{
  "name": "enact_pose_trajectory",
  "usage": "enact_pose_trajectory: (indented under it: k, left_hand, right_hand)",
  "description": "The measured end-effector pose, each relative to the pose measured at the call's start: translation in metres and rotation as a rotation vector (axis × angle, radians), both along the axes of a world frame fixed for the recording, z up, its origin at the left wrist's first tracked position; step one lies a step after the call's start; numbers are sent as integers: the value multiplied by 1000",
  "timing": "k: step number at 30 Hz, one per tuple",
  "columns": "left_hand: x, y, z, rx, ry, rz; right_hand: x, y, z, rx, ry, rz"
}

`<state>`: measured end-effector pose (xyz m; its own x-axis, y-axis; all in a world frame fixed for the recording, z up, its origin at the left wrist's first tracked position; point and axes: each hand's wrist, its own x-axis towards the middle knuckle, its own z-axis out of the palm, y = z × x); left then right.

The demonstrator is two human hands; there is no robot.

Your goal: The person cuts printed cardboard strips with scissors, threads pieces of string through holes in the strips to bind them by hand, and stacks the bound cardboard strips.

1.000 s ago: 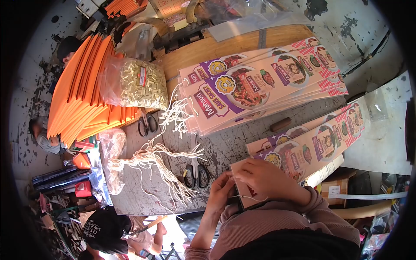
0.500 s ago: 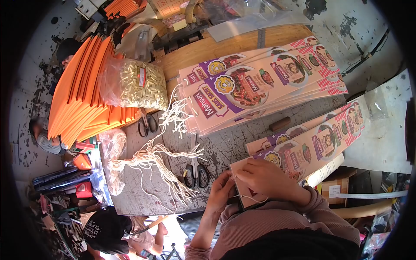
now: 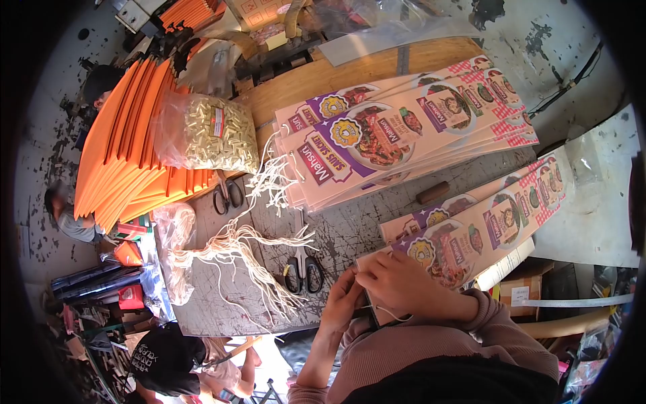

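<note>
A long printed card with food pictures lies at the table's front edge, its near end under my hands. My left hand is closed in a pinch at that end's left edge. Over the card's end, my right hand is also closed, its fingertips meeting those of the left. A white cord loops out below the right hand; the part between my fingers is mostly hidden. Another printed card lies just behind. To the left are black-handled scissors and a bundle of loose white cords.
Behind lies a stack of printed cards with knotted cords. A brown cylinder sits in front of it. Leftward are a bag of small gold-coloured pieces, more scissors and orange folded sheets. Another person in a black cap is below.
My right hand has shifted slightly left and down, closer to my left fingertips. The left hand stays at the card's edge. The view has moved a little.
</note>
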<state>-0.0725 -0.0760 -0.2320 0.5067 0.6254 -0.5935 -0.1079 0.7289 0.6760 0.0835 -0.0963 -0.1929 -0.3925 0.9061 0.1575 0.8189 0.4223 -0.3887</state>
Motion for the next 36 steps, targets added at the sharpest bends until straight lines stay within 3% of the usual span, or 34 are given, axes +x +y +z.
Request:
enact_pose_trajectory:
  k: [4, 7, 9, 12, 19, 28, 33, 36]
  left_hand:
    - [-1, -6, -6, -26, 4, 35]
    - [-3, -5, -8, -3, -24, 14]
    - [-2, -3, -4, 0, -33, 7]
    - [-1, -5, -7, 7, -34, 6]
    - [4, -5, -1, 47, 21, 22]
    - [-1, -10, 3, 228, 135, -50]
    - [-6, -15, -7, 123, 119, -30]
    - [-8, -17, -13, 71, 16, -17]
  right_hand:
    - [-7, -3, 1, 13, -166, -41]
    - [-4, 0, 4, 61, -119, -50]
    - [8, 3, 14, -112, 14, 26]
    - [13, 3, 10, -123, 103, 28]
    - [12, -1, 10, -126, 162, 14]
    - [-11, -8, 10, 28, -89, -68]
    - [-14, -11, 9, -20, -294, -134]
    - [-2, -9, 9, -49, -134, -12]
